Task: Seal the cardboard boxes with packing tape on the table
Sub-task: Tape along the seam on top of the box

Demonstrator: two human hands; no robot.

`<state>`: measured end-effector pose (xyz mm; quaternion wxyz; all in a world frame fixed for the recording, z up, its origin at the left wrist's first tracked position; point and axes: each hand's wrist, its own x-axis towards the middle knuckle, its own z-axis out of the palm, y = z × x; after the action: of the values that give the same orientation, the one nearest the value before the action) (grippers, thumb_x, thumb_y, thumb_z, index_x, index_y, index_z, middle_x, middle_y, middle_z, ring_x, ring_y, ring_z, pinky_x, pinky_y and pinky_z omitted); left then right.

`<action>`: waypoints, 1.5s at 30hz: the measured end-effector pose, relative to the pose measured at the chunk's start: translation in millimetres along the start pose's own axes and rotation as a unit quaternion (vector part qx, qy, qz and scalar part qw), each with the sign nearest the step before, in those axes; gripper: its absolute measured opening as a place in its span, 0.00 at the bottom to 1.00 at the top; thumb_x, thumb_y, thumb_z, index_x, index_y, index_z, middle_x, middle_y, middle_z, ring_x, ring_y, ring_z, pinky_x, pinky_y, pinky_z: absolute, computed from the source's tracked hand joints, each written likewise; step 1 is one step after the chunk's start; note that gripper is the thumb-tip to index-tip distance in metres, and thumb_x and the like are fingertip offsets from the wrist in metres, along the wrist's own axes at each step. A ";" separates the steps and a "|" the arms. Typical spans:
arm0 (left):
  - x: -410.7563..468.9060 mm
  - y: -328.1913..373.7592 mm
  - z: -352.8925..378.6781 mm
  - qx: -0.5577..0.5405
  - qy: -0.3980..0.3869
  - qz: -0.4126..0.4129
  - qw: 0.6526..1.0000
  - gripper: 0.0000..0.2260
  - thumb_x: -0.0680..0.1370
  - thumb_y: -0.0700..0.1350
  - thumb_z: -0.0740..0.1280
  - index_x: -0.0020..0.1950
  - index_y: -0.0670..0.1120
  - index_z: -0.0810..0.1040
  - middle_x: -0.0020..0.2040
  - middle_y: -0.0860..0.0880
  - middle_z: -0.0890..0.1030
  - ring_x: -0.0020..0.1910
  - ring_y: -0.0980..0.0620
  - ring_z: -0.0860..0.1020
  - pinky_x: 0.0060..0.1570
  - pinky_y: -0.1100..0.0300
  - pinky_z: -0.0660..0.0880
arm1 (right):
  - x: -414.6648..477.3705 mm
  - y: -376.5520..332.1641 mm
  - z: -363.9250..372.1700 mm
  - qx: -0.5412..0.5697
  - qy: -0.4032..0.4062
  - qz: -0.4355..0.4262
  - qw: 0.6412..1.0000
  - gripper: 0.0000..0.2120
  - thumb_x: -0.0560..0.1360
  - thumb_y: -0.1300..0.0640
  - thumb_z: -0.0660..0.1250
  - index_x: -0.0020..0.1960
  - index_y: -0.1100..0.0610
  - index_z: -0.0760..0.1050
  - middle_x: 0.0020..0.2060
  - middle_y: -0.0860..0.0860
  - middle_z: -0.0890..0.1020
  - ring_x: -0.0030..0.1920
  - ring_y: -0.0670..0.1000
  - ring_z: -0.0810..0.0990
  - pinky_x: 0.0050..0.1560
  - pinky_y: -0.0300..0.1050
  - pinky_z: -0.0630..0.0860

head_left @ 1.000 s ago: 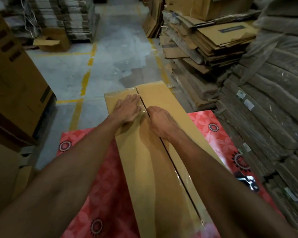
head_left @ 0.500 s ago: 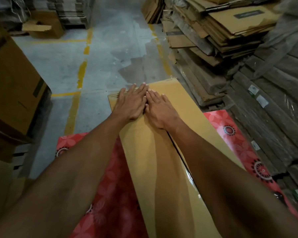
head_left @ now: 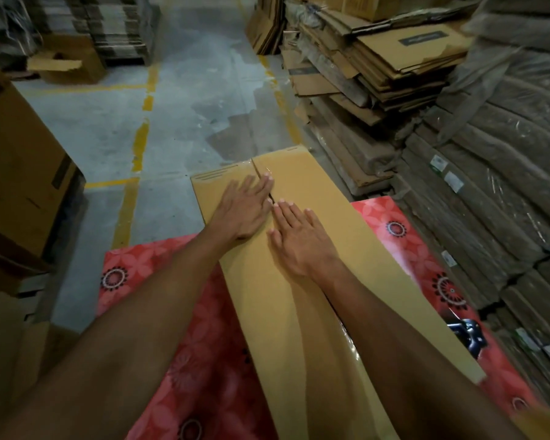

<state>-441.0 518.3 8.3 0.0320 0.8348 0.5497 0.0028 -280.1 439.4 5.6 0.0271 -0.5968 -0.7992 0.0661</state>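
Note:
A long tan cardboard box (head_left: 302, 182) lies on the table with the red flowered cloth (head_left: 146, 268), its far end reaching past the table edge. Clear packing tape (head_left: 351, 347) glints along the centre seam between the two top flaps. My left hand (head_left: 245, 211) presses flat on the left flap, fingers straight and reaching across the seam near the far end. Just behind it, my right hand (head_left: 299, 239) lies flat on the right flap beside the seam. Neither hand holds anything. No tape roll shows.
Flattened cardboard (head_left: 378, 61) is stacked at the right, with wrapped bundles (head_left: 502, 192) close beside the table. A large brown box (head_left: 16, 173) stands at the left. Concrete floor with yellow lines (head_left: 140, 141) lies ahead, and an open carton (head_left: 67, 63) sits far left.
Both hands have slid forward along the seam toward the box's far end. The right hand went from curled to flat, and the left hand now leads.

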 end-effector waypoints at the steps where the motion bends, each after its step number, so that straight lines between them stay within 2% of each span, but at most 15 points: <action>1: -13.3 9.7 3.6 -0.002 0.001 0.003 1.000 0.26 0.85 0.55 0.42 0.83 0.50 0.45 0.83 0.52 0.48 0.81 0.48 0.48 0.78 0.43 0.47 | 0.0 -0.4 0.1 -0.005 -0.007 0.000 1.000 0.28 0.86 0.46 0.43 0.83 0.55 0.45 0.83 0.50 0.48 0.82 0.49 0.45 0.81 0.53 0.42; 4: -38.1 23.7 7.3 -0.018 0.013 -0.022 1.000 0.25 0.85 0.55 0.41 0.83 0.52 0.46 0.82 0.55 0.48 0.81 0.50 0.48 0.78 0.44 0.47 | -6.2 -4.3 -2.9 -0.012 -0.016 0.002 1.000 0.28 0.86 0.46 0.43 0.83 0.56 0.45 0.83 0.51 0.47 0.82 0.49 0.44 0.80 0.53 0.41; 8: -42.5 26.5 3.9 -0.021 0.009 -0.036 0.999 0.26 0.85 0.57 0.41 0.83 0.53 0.45 0.82 0.56 0.48 0.81 0.51 0.48 0.78 0.45 0.46 | -49.6 -2.0 -5.0 0.002 -0.013 -0.006 1.000 0.29 0.85 0.45 0.43 0.83 0.56 0.48 0.83 0.52 0.51 0.82 0.50 0.49 0.80 0.53 0.45; 14: -48.3 47.8 1.6 -0.008 0.001 -0.076 0.997 0.26 0.85 0.55 0.41 0.83 0.50 0.45 0.83 0.52 0.48 0.81 0.47 0.50 0.77 0.41 0.50 | -135.6 8.9 4.0 0.006 -0.002 0.005 1.000 0.37 0.77 0.41 0.31 0.83 0.53 0.49 0.82 0.48 0.52 0.82 0.47 0.49 0.81 0.53 0.45; 17: -75.4 81.9 3.7 0.003 0.002 -0.024 1.000 0.26 0.85 0.54 0.42 0.83 0.48 0.46 0.83 0.48 0.49 0.81 0.45 0.50 0.77 0.42 0.52 | -138.4 8.2 3.3 0.007 0.006 0.010 1.000 0.38 0.76 0.42 0.30 0.83 0.53 0.50 0.82 0.48 0.53 0.82 0.47 0.49 0.80 0.54 0.44; 20: -110.8 109.6 12.3 -0.008 0.000 0.016 1.000 0.25 0.86 0.52 0.43 0.83 0.48 0.46 0.83 0.50 0.49 0.81 0.49 0.49 0.78 0.46 0.50 | -139.1 8.9 4.3 0.000 -0.009 0.008 1.000 0.40 0.74 0.42 0.27 0.83 0.54 0.47 0.83 0.49 0.52 0.82 0.48 0.48 0.80 0.53 0.42; 21: -117.0 113.1 13.7 -0.015 0.004 0.011 1.000 0.25 0.86 0.52 0.43 0.83 0.48 0.47 0.83 0.50 0.50 0.81 0.49 0.50 0.78 0.46 0.50 | -139.4 8.8 3.6 -0.002 -0.014 0.006 1.000 0.39 0.76 0.42 0.28 0.83 0.54 0.47 0.83 0.49 0.51 0.82 0.48 0.47 0.80 0.53 0.42; 23: -121.7 114.7 11.9 -0.024 0.010 -0.001 1.000 0.25 0.86 0.53 0.44 0.83 0.49 0.47 0.83 0.51 0.50 0.81 0.50 0.50 0.78 0.47 0.51 | -141.1 8.3 2.4 -0.002 -0.019 0.004 1.000 0.31 0.83 0.43 0.36 0.83 0.54 0.46 0.83 0.50 0.50 0.82 0.48 0.46 0.80 0.53 0.41; 25: -120.8 114.5 8.9 -0.022 0.008 -0.003 1.000 0.25 0.86 0.53 0.44 0.83 0.49 0.48 0.83 0.52 0.51 0.81 0.50 0.51 0.78 0.47 0.51 | -152.4 9.1 1.9 0.006 -0.021 0.011 1.000 0.29 0.85 0.45 0.41 0.83 0.55 0.47 0.83 0.50 0.50 0.82 0.48 0.47 0.80 0.52 0.42; 29: -122.0 118.3 9.6 -0.006 0.002 -0.011 1.000 0.25 0.86 0.53 0.44 0.83 0.49 0.48 0.82 0.52 0.51 0.81 0.49 0.52 0.77 0.46 0.52 | -204.5 11.1 7.0 0.004 -0.026 0.025 0.999 0.40 0.74 0.41 0.28 0.83 0.54 0.47 0.83 0.48 0.50 0.82 0.47 0.46 0.80 0.53 0.43; 31: -123.8 123.5 8.0 -0.018 -0.003 -0.028 0.999 0.25 0.86 0.53 0.44 0.83 0.49 0.48 0.83 0.52 0.51 0.81 0.48 0.52 0.77 0.44 0.51 | -219.2 11.1 8.3 0.007 -0.022 0.030 0.999 0.41 0.73 0.41 0.26 0.83 0.53 0.45 0.83 0.47 0.49 0.82 0.47 0.45 0.80 0.53 0.41; 34: -137.4 145.8 8.9 -0.015 -0.004 -0.023 1.000 0.26 0.85 0.53 0.44 0.83 0.47 0.48 0.83 0.50 0.50 0.81 0.46 0.51 0.77 0.42 0.50 | -222.1 12.1 7.7 0.011 -0.011 0.032 0.999 0.40 0.74 0.41 0.27 0.83 0.53 0.45 0.83 0.47 0.48 0.82 0.47 0.45 0.80 0.53 0.40; 38: -167.3 169.9 18.5 -0.018 0.008 0.010 1.000 0.25 0.86 0.52 0.44 0.83 0.48 0.49 0.83 0.52 0.51 0.81 0.48 0.51 0.78 0.45 0.50 | -225.3 13.5 8.5 0.009 -0.009 0.023 1.000 0.38 0.75 0.42 0.29 0.83 0.54 0.45 0.83 0.49 0.50 0.82 0.47 0.45 0.80 0.53 0.40; 42: -167.8 166.5 20.8 -0.019 0.021 0.000 1.000 0.25 0.86 0.53 0.44 0.83 0.50 0.49 0.82 0.53 0.52 0.81 0.48 0.53 0.77 0.46 0.52 | -250.0 10.9 1.7 0.014 -0.014 0.020 1.000 0.31 0.83 0.44 0.36 0.83 0.56 0.45 0.83 0.51 0.49 0.82 0.49 0.45 0.81 0.53 0.41; 45: -167.7 168.2 23.5 -0.016 0.026 -0.005 1.000 0.25 0.86 0.53 0.44 0.83 0.51 0.50 0.82 0.53 0.53 0.80 0.48 0.54 0.77 0.47 0.52 | -307.1 16.3 5.1 0.020 0.007 0.022 1.000 0.35 0.81 0.40 0.28 0.83 0.54 0.46 0.83 0.49 0.49 0.82 0.48 0.45 0.81 0.54 0.43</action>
<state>-352.1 297.0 -0.4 0.0311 0.8309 0.5546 0.0332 -177.4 149.5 9.1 0.0435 -0.6142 -0.7840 0.0784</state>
